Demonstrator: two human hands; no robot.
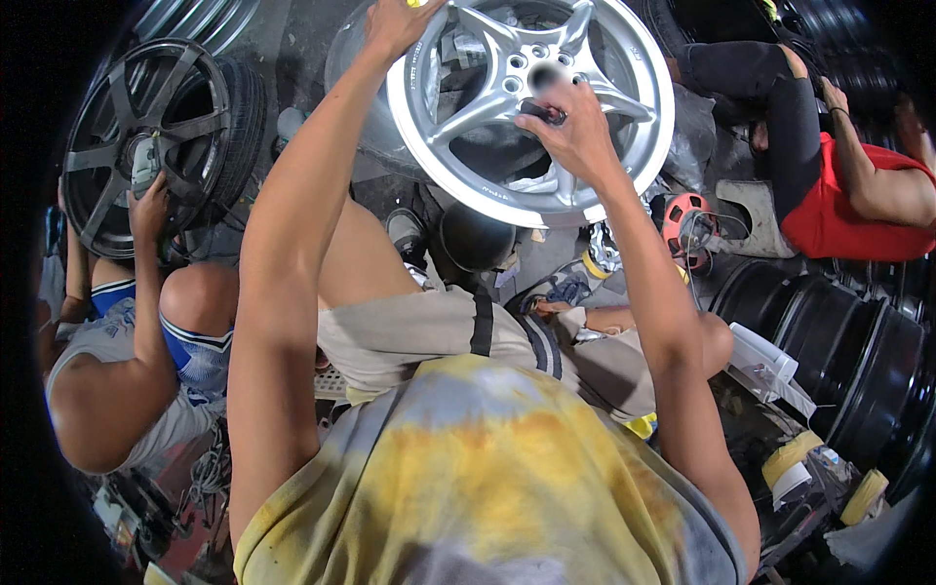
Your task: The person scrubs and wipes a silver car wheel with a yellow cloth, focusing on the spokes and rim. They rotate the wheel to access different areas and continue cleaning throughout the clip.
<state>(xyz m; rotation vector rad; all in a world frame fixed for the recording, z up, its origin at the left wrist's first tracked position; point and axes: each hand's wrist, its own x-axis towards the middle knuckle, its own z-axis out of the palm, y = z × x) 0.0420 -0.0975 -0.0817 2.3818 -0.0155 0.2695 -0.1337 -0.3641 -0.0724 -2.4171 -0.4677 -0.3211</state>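
A silver alloy wheel (639, 44) with several wide spokes is tilted up in front of me. At its upper left edge, my left hand (395, 27) is closed over the rim, its fingers partly cut off by the top of the picture. A scrap of yellow (416, 3) shows by those fingers. Near the hub, my right hand (577, 135) pinches a small dark object (542, 113) between thumb and fingers. Its kind is not clear, and a blurred patch covers the hub's centre. A dark round container (475, 237) is below the wheel's lower edge.
To the left, another person's hand (148, 203) holds a pale tool against a dark spoked wheel (83, 185). A person in a red top (863, 210) sits at right. Black wheel rims (829, 336) are stacked there, near a red-and-black reel-like thing (685, 226) and rolls of tape (788, 468).
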